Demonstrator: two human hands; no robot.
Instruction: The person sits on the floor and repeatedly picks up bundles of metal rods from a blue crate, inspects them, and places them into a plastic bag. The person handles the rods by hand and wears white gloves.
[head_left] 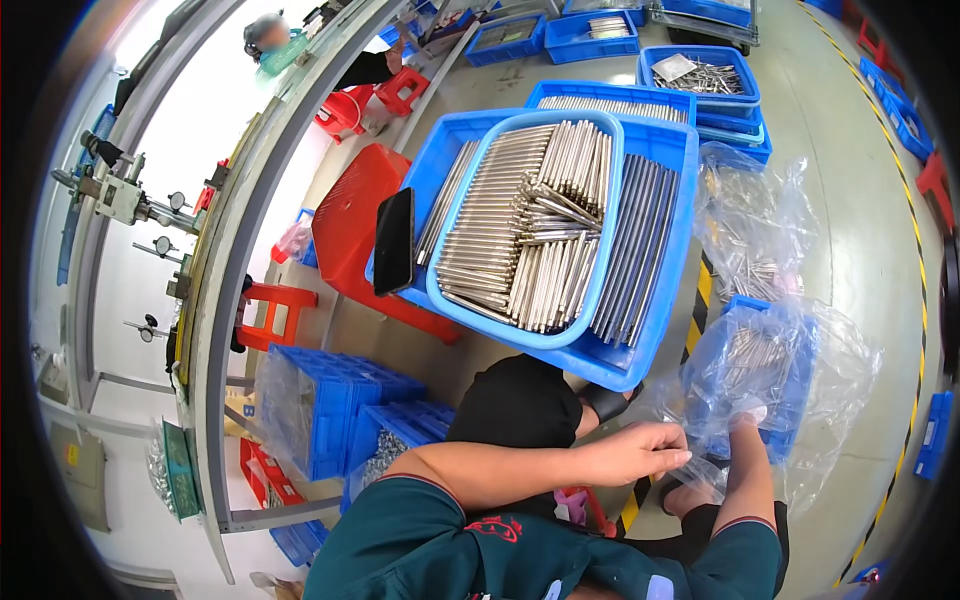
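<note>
A clear plastic bag point(840, 365) lines and spills over a blue bin point(797, 400) on the floor to my right. Thin metal rods point(755, 352) lie inside it. My left hand point(640, 455) is closed at the near left edge of the bag, thumb and fingers pinching the film. My right hand point(745, 425) reaches down into the bin's near part. Something whitish covers its fingertips, and I cannot make out what the fingers do. In front of me, a light-blue tub point(437, 285) full of stacked silvery metal rods point(500, 215) rests in a larger blue crate point(655, 325).
Dark rods point(640, 250) lie beside the tub, and a black phone point(394, 242) leans at the crate's left edge. A red stool point(350, 235) stands left of the crate. Stacked blue crates point(340, 410) sit near the workbench frame point(225, 300). Another bagged batch of rods point(755, 230) lies beyond the bin.
</note>
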